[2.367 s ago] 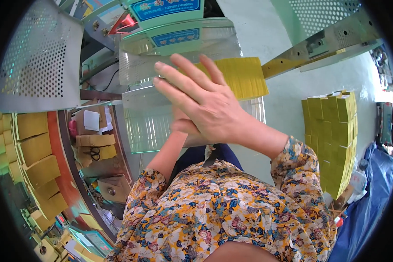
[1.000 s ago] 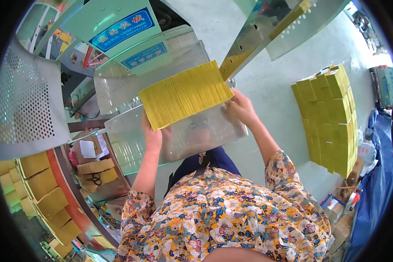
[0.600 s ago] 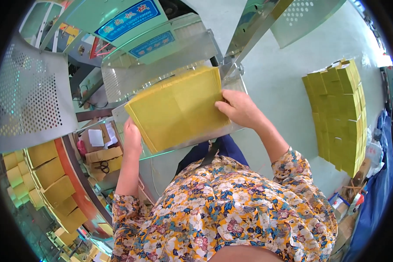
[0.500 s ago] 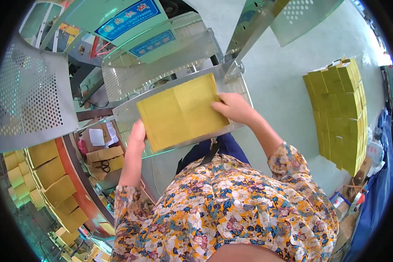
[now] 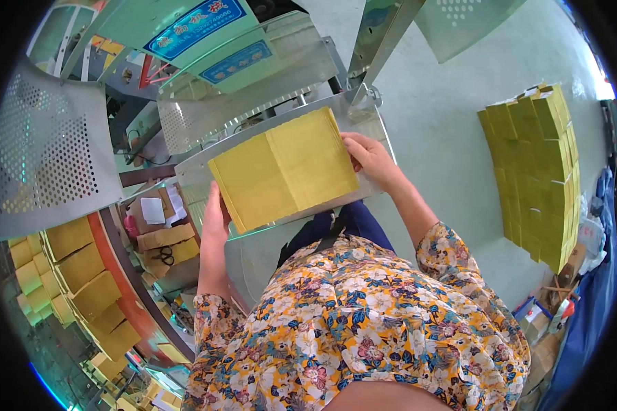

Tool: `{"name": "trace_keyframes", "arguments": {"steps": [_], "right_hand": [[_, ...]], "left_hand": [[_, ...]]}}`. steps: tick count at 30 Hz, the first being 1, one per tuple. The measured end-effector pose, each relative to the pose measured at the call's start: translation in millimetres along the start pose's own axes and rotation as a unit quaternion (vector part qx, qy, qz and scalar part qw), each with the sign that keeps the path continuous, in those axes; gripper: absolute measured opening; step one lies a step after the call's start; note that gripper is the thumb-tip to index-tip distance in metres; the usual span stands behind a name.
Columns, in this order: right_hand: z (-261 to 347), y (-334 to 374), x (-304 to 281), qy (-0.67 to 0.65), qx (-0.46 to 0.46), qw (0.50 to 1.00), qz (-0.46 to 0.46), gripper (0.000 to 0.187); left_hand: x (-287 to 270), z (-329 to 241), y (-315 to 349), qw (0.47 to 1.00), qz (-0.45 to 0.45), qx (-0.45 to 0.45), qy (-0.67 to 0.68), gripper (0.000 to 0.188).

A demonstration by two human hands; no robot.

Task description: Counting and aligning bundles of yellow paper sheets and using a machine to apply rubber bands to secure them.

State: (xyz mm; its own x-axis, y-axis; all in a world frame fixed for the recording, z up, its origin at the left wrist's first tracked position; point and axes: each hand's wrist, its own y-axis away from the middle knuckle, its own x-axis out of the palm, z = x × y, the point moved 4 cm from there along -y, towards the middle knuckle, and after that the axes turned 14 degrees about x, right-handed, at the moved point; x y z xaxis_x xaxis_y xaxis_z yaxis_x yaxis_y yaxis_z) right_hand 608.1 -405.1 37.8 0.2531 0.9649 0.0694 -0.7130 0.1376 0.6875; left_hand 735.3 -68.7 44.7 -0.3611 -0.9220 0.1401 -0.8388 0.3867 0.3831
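Between my hands lies a flat, rectangular stack of yellow kraft paper (image 5: 284, 168), tilted with its right end farther from me. A crease runs across its middle, and layered edges show at its right end. My left hand (image 5: 216, 214) holds the left edge, its fingers partly hidden by the paper. At the right edge my right hand (image 5: 369, 159) grips with curled fingers, the fingertips partly out of sight. Under the paper is the metal table (image 5: 195, 171) of a machine.
A clear perforated guard (image 5: 253, 89) stands beyond the table, with a perforated metal panel (image 5: 55, 151) at left. Piled yellow paper bundles (image 5: 535, 178) stand on the floor at right. Black scissors (image 5: 164, 255) and yellow stacks (image 5: 92, 291) lie at lower left.
The paper stack has shifted slightly left and away from me. My right hand has moved a little farther along its edge, with the fingers more curled; my left hand stays at the left edge.
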Motion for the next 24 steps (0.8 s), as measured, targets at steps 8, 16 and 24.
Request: {"name": "trace_keyframes", "arguments": {"steps": [8, 16, 24], "right_hand": [[-24.0, -20.8, 24.4, -0.058, -0.182, 0.978, -0.08, 0.039], [-14.5, -14.3, 40.2, -0.257, -0.124, 0.958, 0.021, 0.044], [-13.4, -3.6, 47.5, -0.261, -0.06, 0.963, -0.029, 0.045]], "left_hand": [[-10.2, 10.2, 1.8, 0.999, -0.04, -0.001, -0.002, 0.058], [-16.0, 39.6, -9.9, 0.996, -0.041, 0.073, 0.028, 0.055], [30.0, 38.7, 2.8, 0.958, -0.049, 0.088, 0.27, 0.056]]}}
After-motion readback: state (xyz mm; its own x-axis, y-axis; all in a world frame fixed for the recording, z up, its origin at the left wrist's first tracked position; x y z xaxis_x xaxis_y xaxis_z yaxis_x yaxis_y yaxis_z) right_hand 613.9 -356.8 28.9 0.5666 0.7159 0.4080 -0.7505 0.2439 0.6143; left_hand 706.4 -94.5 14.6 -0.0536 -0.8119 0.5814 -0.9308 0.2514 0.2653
